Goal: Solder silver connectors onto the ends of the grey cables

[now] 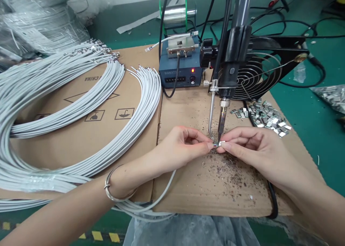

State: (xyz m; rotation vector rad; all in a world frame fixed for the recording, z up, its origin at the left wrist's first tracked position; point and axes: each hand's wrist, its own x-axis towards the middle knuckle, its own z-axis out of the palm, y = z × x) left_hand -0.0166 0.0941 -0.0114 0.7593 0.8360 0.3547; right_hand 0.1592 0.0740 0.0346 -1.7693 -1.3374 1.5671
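We pinch cable in left hand, connector in right hand, presumably so both meet steadily under the iron.

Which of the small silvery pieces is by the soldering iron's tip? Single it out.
The piece pinched in the right hand, by the soldering iron; the piled pieces lie loose near the fan, none between fingers.
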